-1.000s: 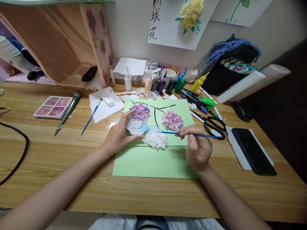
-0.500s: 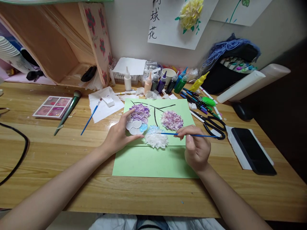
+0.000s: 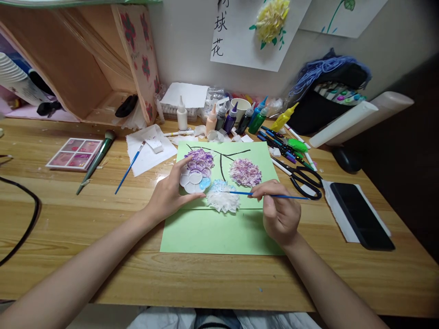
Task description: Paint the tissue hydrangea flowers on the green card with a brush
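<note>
My left hand grips the rim of a white flower-shaped paint palette, with blue paint in one well and purple traces in others. In my right hand is a thin blue paintbrush, held nearly level and pointing left. Its tip touches a ruffled white paper flower whose upper part is tinted light blue. That flower is on a green sheet with black painted branches. Two purple paper flowers also sit there: one at right, the other partly behind the palette.
Several paint bottles line the back. To the right lie black scissors, pens and a phone. On the left are a spare brush, a tissue, a large makeup brush and a pink palette.
The brush in my right hand has shifted slightly left, and its handle end has dipped a little. My left hand and the palette have stayed in place.
</note>
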`<state>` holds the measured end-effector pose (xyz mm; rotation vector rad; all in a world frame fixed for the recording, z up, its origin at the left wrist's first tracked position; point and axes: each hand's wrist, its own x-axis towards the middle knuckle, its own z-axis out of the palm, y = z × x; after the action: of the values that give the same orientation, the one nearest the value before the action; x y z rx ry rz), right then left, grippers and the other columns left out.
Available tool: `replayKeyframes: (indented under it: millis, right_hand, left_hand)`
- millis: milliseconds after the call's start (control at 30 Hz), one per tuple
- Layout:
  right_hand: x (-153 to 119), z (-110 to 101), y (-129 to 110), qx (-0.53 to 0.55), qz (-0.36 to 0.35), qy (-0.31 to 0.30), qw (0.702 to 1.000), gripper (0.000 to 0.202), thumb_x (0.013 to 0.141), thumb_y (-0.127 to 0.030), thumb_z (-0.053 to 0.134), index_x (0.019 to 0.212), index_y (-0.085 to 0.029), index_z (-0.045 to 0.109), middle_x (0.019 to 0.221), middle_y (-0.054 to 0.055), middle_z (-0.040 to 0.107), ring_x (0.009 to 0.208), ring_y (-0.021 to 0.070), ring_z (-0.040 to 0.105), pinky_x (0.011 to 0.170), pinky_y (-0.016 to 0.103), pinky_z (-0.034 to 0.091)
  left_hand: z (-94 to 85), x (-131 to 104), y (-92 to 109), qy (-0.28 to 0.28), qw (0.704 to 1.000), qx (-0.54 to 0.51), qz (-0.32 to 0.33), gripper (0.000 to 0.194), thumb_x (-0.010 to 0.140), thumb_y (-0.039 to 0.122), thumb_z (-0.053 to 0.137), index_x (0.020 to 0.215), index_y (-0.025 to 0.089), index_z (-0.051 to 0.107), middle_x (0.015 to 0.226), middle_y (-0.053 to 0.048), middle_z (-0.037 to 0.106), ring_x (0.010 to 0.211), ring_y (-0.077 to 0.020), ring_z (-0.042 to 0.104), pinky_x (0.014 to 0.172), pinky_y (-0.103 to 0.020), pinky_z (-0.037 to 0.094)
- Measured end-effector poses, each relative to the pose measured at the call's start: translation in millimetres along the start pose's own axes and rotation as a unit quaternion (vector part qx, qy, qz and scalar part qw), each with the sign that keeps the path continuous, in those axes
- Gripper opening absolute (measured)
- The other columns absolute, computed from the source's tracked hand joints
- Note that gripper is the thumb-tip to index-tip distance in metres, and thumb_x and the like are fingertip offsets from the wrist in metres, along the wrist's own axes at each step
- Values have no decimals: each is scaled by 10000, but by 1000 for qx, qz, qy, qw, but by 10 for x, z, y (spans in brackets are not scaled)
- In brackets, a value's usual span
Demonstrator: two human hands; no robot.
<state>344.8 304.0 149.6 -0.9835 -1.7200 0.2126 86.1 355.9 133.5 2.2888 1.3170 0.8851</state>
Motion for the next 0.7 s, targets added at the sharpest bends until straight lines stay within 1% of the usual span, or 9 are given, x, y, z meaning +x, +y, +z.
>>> replayKeyframes:
  millis: [167,333,500,567,700]
  right_hand:
    - [-8,-8,8,9,6,13,1000,186,907,-152,443,865,-232,605,740,23,656,667,186,621,600,345,476]
    - [-13,-10,23,2,8,3,1000,186,915,-157,445,859,-229,607,742,23,651,668,183,615,620,349,482]
    - [-17,-8,9,38,7,37,999,196,916,-133,451,897,-227,622,756,21,657,677,179,615,608,338,487]
    - [-18,4,-12,45,6,24,999,201,914,-126,457,937,-233,626,792,28,678,703,186,634,618,346,506]
    - [-20,43,-54,48,-13,-37,998,226,905,-105,472,1006,-243,621,863,37,715,818,204,688,692,366,553]
  left_hand:
    - [3,-2,-5,-2,1000,0,-6,882,752,511,756,1458,300,270,1434,-110,510,1241,-318,581,967,-440,536]
    - [-3,1,1,-1,1000,-2,-6,879,750,508,759,1455,292,280,1427,-111,516,1255,-324,571,968,-439,537]
    - [1,-2,0,-1,1000,-4,1,884,751,518,756,1455,285,275,1426,-120,517,1269,-329,563,969,-442,539]
    - [5,-5,1,0,1000,-5,4,887,751,522,755,1457,289,272,1432,-122,512,1273,-327,560,968,-438,541]
    - [9,-11,5,0,1000,-6,6,898,746,529,757,1463,297,268,1437,-124,509,1246,-324,582,950,-437,553]
